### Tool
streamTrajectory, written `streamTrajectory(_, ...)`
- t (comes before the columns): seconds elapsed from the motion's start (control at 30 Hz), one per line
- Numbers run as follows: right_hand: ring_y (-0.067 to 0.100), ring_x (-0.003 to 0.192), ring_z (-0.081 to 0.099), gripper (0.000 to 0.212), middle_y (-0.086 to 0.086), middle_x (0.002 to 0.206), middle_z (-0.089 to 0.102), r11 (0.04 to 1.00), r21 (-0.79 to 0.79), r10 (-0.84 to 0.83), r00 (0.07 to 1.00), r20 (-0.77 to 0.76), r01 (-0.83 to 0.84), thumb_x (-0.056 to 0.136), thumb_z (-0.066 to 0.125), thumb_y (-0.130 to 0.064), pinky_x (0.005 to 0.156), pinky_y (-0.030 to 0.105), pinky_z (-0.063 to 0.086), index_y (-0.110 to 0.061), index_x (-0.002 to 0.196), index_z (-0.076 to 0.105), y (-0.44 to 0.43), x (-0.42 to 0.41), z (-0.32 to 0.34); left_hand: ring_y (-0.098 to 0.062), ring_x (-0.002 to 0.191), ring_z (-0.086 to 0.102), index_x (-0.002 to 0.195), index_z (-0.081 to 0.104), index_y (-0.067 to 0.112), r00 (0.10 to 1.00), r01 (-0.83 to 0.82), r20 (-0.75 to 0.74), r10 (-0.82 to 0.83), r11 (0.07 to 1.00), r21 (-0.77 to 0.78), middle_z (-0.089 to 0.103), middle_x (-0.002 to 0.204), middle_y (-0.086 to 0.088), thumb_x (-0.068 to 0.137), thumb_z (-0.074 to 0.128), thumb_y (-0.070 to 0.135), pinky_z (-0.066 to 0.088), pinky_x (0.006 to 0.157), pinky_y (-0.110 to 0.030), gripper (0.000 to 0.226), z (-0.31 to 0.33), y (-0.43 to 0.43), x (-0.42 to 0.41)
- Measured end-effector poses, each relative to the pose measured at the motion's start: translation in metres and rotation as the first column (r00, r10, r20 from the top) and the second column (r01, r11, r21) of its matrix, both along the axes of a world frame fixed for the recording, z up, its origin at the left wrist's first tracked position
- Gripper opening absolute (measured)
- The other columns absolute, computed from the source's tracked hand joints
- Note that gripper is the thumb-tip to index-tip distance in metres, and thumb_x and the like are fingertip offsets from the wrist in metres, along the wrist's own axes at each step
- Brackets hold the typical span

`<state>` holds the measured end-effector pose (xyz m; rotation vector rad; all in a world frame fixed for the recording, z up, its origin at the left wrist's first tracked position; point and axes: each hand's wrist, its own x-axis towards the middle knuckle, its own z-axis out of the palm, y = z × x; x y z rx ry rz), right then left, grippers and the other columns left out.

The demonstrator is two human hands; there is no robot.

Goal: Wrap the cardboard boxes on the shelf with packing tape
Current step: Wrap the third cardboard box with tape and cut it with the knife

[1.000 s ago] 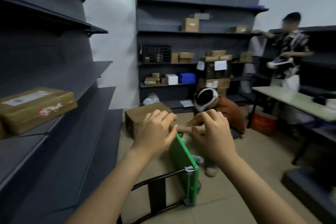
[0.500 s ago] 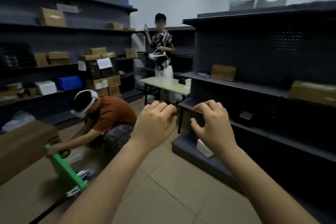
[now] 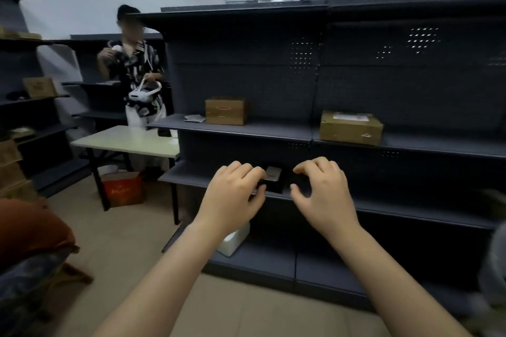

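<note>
eng: View has swung right since half a second ago. Dark shelving unit [image 3: 273, 131] now fills the frame. Crouching person has slid to the far left edge, with only an orange garment [image 3: 30, 227] showing. Hand pose unchanged.

ops: Where are the boxes?

eng: Two on the same shelf level, well apart. Left cardboard box [image 3: 226, 111] sits upright in the left bay, with a paper scrap [image 3: 195, 118] just beside it on its left. Right cardboard box [image 3: 350, 128] is flatter, in the right bay, slightly skewed, with a white label on top.

ops: Hands?

eng: Left hand [image 3: 232, 197] and right hand [image 3: 324, 194] are raised side by side, backs up, lower in the view than both boxes. Fingers loosely curled, thumbs out, holding nothing. Neither touches a cardboard box.

ops: What's between them?

eng: Small dark box [image 3: 273, 179] with a pale label, on the shelf one level down. Left thumb overlaps it in the view. Can't tell if there's contact.

ops: Rest of the room?

eng: White box [image 3: 235, 241] on the bottom shelf, partly behind the left wrist. Pale table [image 3: 128, 141] just left of the unit, with a red-orange box [image 3: 123, 190] on the floor under it. Standing person [image 3: 137, 68] in a patterned shirt behind the table, holding a white headset [image 3: 143, 93]. More shelving with cardboard boxes at far left.
</note>
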<state>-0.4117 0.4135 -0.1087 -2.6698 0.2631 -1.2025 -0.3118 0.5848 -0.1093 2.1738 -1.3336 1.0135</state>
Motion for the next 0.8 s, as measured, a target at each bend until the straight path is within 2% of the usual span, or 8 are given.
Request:
streamTrajectory(0.13,0.019,0.099,0.052,0.027,-0.002,0.102,0.058,0.991,0.014,-0.136,0.990,-0.035,0.136,0.081,0.072,-0.022,0.087,0.035,0.043,-0.018,0.107,0.065,-0.057,0.052,-0.002,-0.015,0.074,0.053,0.098,0.066,0.018,0.992,0.125,-0.011,-0.125,0.992,-0.004,0.060,0.080,0.007,0.088,0.053,0.029,0.039,0.064,-0.027,0.019,-0.002,-0.071,0.075)
streamTrajectory(0.27,0.019,0.100,0.052,0.027,-0.002,0.104,0.057,0.967,0.006,-0.253,0.965,-0.065,0.254,0.082,0.071,-0.023,0.088,0.033,0.040,-0.018,0.107,0.065,-0.116,0.101,-0.003,-0.017,0.075,0.054,0.098,0.066,0.016,0.971,0.237,-0.018,-0.238,0.971,-0.017,0.060,0.080,0.006,0.086,0.067,0.022,0.041,0.064,-0.028,0.013,0.001,-0.143,0.144)
streamTrajectory(0.47,0.021,0.097,0.053,0.026,-0.001,0.101,0.058,0.912,0.039,-0.404,0.912,-0.077,0.407,0.080,0.073,-0.021,0.086,0.034,0.041,-0.017,0.105,0.066,-0.199,0.145,-0.006,-0.018,0.076,0.056,0.097,0.066,0.016,0.932,0.357,-0.063,-0.357,0.934,-0.015,0.061,0.080,0.006,0.085,0.066,0.022,0.047,0.065,-0.032,0.013,-0.005,-0.246,0.214)
streamTrajectory(0.63,0.023,0.097,0.053,0.026,0.000,0.099,0.057,0.879,0.060,-0.465,0.878,-0.114,0.473,0.080,0.074,-0.021,0.085,0.038,0.044,-0.016,0.104,0.066,-0.278,0.171,-0.015,-0.019,0.077,0.055,0.097,0.065,0.017,0.919,0.386,-0.098,-0.383,0.923,0.010,0.060,0.080,0.006,0.085,0.069,0.021,0.044,0.065,-0.031,0.013,-0.016,-0.330,0.252)
streamTrajectory(0.8,0.021,0.103,0.050,0.026,-0.002,0.105,0.054,0.869,0.130,-0.464,0.877,-0.122,0.477,0.084,0.071,-0.023,0.093,0.036,0.042,-0.017,0.108,0.065,-0.372,0.204,-0.026,-0.018,0.080,0.054,0.100,0.064,0.018,0.932,0.335,-0.142,-0.333,0.942,-0.006,0.057,0.083,0.008,0.087,0.067,0.023,0.041,0.067,-0.029,0.015,-0.029,-0.412,0.289)
